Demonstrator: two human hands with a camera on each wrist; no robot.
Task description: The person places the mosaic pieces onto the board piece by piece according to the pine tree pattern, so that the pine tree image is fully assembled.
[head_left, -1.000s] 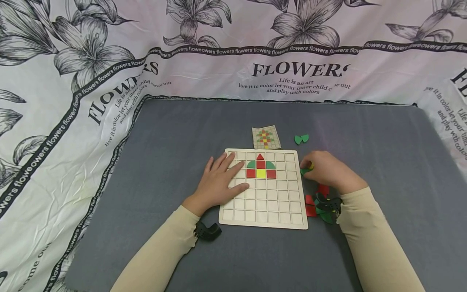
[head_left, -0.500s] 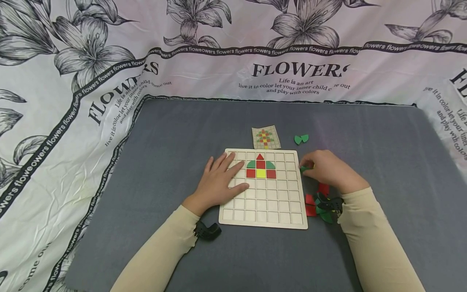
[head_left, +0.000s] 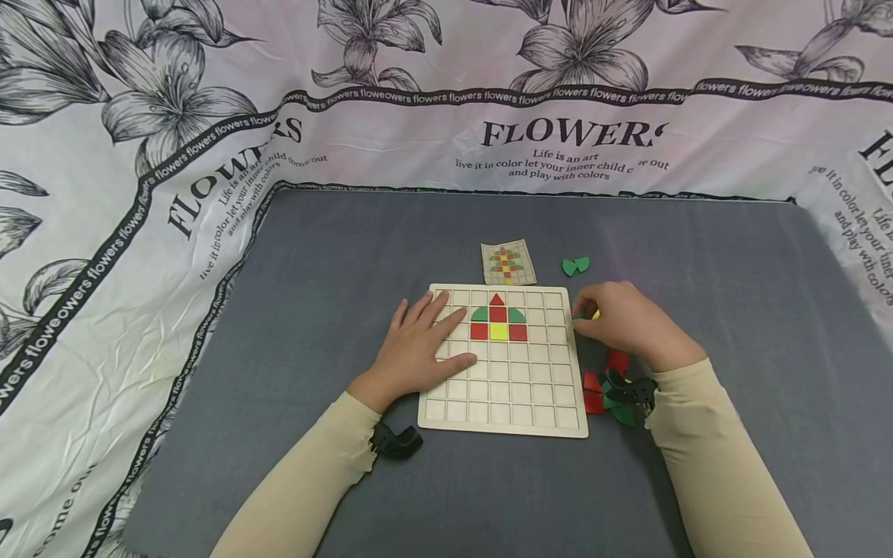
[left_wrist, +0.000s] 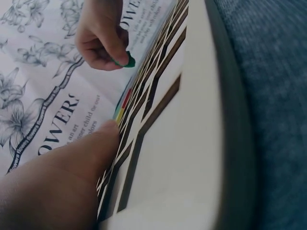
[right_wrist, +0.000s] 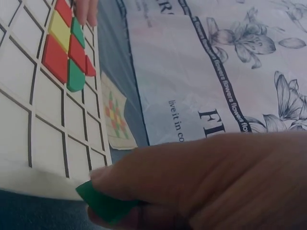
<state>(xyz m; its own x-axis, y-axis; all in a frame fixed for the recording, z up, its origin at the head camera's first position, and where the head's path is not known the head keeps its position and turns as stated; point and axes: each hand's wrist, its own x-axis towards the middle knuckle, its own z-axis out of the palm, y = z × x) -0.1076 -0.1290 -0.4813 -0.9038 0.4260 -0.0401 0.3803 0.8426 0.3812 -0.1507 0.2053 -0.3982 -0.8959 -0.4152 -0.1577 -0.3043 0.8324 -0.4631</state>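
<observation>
The board [head_left: 512, 395] lies flat on the grey worktop [head_left: 335, 256]. The left hand [head_left: 415, 353] is laid over the board's left part; its fingers are straight and spread wide, with nothing gripped. By the right hand [head_left: 628, 324], a green tile [right_wrist: 106, 205] is pinched between thumb and fingertips, just beside the board's right edge, near its upper corner. A spot of yellow is seen within the same grasp in the head view; whether it is a second tile cannot be told.

Seven tiles are seated in the board's upper part. A red triangle [head_left: 496, 300] is placed topmost. Below it, a red square [head_left: 498, 315] is flanked by two green quarter-rounds [head_left: 479, 315]. In the next row, a yellow square [head_left: 498, 332] is set between two red squares [head_left: 518, 332].

A card [head_left: 508, 262] printed with a coloured grid pattern is laid just beyond the board's far edge. To the card's right, two green tiles [head_left: 569, 268] are set down close together. Red tiles [head_left: 593, 393] and green pieces [head_left: 623, 416] are heaped beside the board, partly hidden by the right wrist.
</observation>
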